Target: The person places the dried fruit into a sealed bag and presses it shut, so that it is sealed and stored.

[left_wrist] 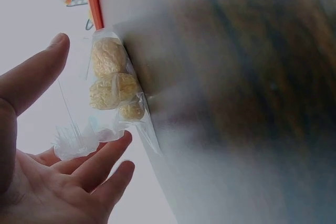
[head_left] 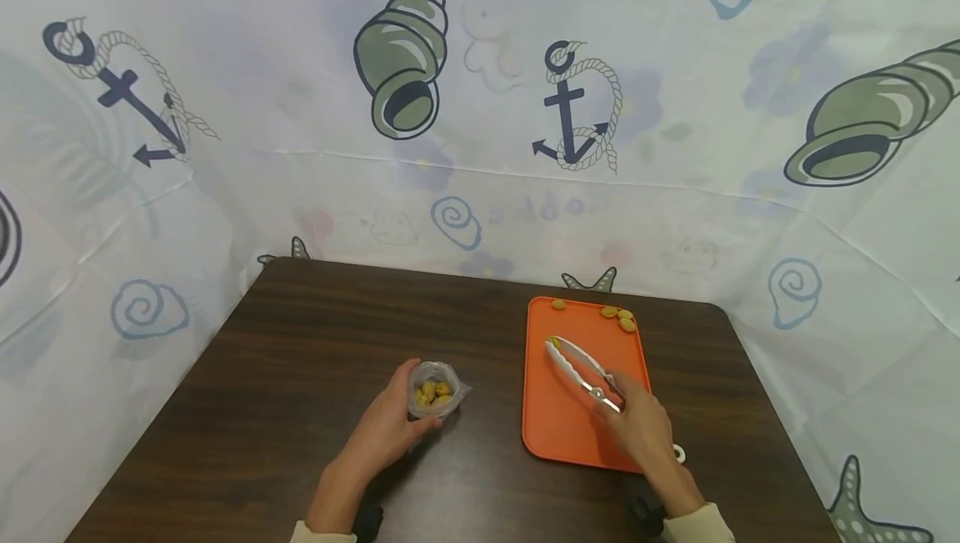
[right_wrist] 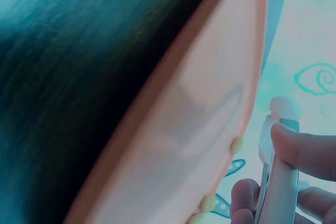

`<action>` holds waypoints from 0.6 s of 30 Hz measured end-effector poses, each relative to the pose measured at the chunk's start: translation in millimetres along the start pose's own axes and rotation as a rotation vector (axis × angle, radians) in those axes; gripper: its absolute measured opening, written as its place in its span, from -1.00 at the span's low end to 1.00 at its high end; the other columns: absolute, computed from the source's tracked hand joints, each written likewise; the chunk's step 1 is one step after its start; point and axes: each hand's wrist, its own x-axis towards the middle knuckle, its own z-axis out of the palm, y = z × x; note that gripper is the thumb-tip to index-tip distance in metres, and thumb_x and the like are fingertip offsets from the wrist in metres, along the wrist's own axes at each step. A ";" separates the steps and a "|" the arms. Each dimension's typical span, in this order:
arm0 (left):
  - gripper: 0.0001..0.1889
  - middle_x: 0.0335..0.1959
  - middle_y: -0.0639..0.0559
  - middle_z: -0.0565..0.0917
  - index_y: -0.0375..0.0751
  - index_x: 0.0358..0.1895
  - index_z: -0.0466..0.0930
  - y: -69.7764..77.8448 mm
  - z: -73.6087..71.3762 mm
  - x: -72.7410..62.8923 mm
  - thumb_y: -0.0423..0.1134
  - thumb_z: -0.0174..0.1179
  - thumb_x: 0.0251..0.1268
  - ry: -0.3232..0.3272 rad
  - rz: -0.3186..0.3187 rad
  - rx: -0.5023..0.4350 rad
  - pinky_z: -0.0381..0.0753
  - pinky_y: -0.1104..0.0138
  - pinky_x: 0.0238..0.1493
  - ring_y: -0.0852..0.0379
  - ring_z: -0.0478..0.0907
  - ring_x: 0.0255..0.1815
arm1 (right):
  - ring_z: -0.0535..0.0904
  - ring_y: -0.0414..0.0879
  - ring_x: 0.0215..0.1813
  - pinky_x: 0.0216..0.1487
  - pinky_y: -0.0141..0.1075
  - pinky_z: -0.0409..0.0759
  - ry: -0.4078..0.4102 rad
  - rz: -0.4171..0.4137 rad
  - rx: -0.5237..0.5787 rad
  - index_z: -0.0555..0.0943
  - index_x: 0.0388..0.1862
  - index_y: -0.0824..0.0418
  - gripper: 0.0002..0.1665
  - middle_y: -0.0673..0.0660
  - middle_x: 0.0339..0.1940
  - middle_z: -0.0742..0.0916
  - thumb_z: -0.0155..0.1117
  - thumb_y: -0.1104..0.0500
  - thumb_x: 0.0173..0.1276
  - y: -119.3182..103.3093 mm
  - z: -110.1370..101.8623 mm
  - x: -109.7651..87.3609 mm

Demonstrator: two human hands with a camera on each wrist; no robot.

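My left hand [head_left: 384,426] cups a clear plastic bag [left_wrist: 148,124] standing on the table, its fingers at one side and its thumb at the other. Inside the bag are several wrinkled yellow-brown pieces [head_left: 433,394], like dried fruit. My right hand [head_left: 639,419] grips metal tongs [head_left: 577,377] over an orange tray [head_left: 555,434]. At the tongs' tips, between the two arms, is one small yellowish piece [head_left: 553,342]. In the right wrist view the thumb presses the handle of the tongs [right_wrist: 283,192], with fingers curled on the other side; the tips are out of that view.
Several more yellowish pieces [head_left: 626,314] lie along the tray's far edge, most of them at its far right corner. The dark wooden table [head_left: 315,318] ends at a white sheet [head_left: 495,126] printed with shells and anchors. A white ring-shaped end [head_left: 678,453] shows beside the right wrist.
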 end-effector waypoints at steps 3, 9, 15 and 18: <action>0.05 0.40 -0.23 0.51 -0.10 0.61 0.06 0.3 0.2 -0.4 -0.08 0.57 0.14 -0.015 -0.019 -0.013 0.56 -0.13 0.19 -0.18 0.56 0.31 | 0.49 -0.06 -0.36 -0.37 -0.24 0.36 -0.008 0.000 0.013 0.56 0.36 0.13 -0.36 0.13 -0.18 0.77 0.49 0.10 0.32 -3.8 -2.4 -1.1; 0.06 0.42 -0.23 0.49 -0.07 0.63 0.04 1.4 0.1 -0.7 -0.07 0.56 0.16 -0.029 -0.042 -0.026 0.57 -0.14 0.18 -0.19 0.56 0.31 | 0.45 -0.09 -0.38 -0.39 -0.24 0.32 0.015 -0.037 0.047 0.59 0.33 0.11 -0.38 0.12 -0.17 0.77 0.52 0.12 0.30 -13.7 -7.1 -5.6; 0.05 0.41 -0.22 0.51 -0.09 0.62 0.05 1.5 -0.3 -0.7 -0.07 0.56 0.15 -0.019 -0.036 -0.018 0.57 -0.13 0.16 -0.18 0.57 0.30 | 0.44 -0.11 -0.37 -0.37 -0.26 0.30 0.036 -0.073 0.070 0.60 0.33 0.08 -0.39 0.13 -0.14 0.76 0.53 0.11 0.30 -25.0 -9.0 -8.8; 0.05 0.40 -0.21 0.51 -0.09 0.62 0.05 1.8 -0.7 -0.6 -0.06 0.56 0.16 -0.022 -0.036 -0.019 0.58 -0.13 0.16 -0.17 0.57 0.29 | 0.44 -0.11 -0.36 -0.38 -0.26 0.31 0.042 -0.089 0.068 0.61 0.32 0.09 -0.40 0.15 -0.11 0.76 0.52 0.12 0.30 -29.7 -10.0 -10.1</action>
